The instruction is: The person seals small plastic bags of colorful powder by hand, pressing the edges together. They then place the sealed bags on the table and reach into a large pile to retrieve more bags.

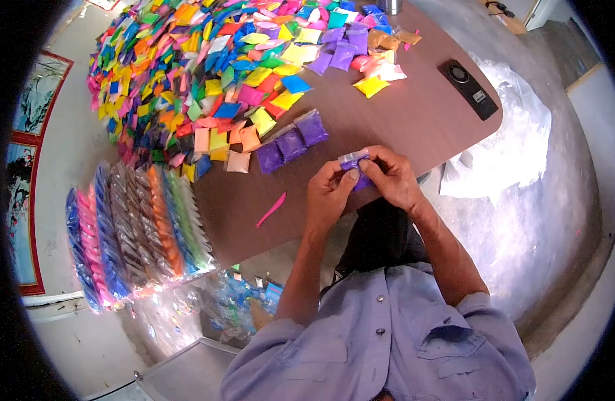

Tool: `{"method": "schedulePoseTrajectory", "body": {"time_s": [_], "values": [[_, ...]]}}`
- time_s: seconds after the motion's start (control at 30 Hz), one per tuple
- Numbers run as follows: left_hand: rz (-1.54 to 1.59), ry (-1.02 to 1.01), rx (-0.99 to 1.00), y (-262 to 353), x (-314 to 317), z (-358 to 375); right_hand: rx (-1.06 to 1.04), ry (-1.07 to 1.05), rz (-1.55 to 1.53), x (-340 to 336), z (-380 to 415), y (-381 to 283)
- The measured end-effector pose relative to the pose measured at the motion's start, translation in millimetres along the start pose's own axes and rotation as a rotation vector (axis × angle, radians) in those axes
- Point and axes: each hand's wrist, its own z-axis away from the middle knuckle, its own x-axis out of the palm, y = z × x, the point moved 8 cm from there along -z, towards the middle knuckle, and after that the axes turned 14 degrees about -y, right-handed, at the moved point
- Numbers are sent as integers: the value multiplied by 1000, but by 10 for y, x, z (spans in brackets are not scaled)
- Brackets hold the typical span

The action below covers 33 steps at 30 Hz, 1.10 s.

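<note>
Right now my left hand [329, 194] and right hand [391, 175] both pinch one purple packet [356, 167]. Beyond it on the counter [401, 120] lie three finished purple packets [292, 142]; the colourful heap [207, 60] farther off looks unsorted, so I judge plenty remains.

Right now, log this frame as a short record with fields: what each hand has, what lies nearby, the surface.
left hand: pinching the purple packet from its left side
right hand: gripping the same packet from the right
nearby row: three purple packets lying side by side, apart from the hands
loose item: pink strip on the table, left of the hands
large pile: mixed coloured packets across the far left
bundles: long filled sleeves at the near left edge
surface: brown table
far right: black device
</note>
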Motion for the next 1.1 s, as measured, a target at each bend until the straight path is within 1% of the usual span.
{"method": "schedulePoseTrajectory", "body": {"time_s": [0.07, 0.13, 0.27, 0.33, 0.37, 0.43, 0.5, 0.53, 0.67, 0.77, 0.83, 0.9, 0.97, 1.03, 1.1], "values": [[-7, -2, 3, 68, 33, 0, 31, 5, -16, -4, 0, 51], [-5, -10, -6, 10, 29, -8, 15, 41, -47, -15, 0, 81], [-25, 2, -11, -19, 7, -23, -21, 41, -49, -23, -11, 36], [-10, 7, -5, -80, -22, -29, -1, 13, 145, -15, -28, -57], [6, 13, 2, -108, -39, -30, -1, 13, 145, -18, -28, -63], [24, 15, 24, -80, -37, -36, 18, -20, 97, 4, -32, -40], [40, 17, 43, -54, -25, -33, 35, -11, 43, 4, -32, 49], [13, 11, 27, -53, -4, -32, 52, -2, -10, 3, -29, 108], [-91, -22, -41, -12, 66, -32, 39, 66, -41, -28, -6, 186], [-157, 7, -11, -5, 36, -36, 33, 60, -29, -29, -16, 179], [-106, 32, -30, -56, 5, -28, 34, 33, 43, -13, -24, 48], [-54, 57, -47, -108, -30, -26, 36, -6, 46, 1, -24, 42], [-4, 51, 3, -113, -45, -44, 38, -44, 50, 19, -22, 79], [-6, 47, 33, -74, 1, -54, 5, -22, -95, 19, -27, 133], [-7, 42, 63, -27, 23, -53, 36, -5, -108, -14, -5, 133]]}}
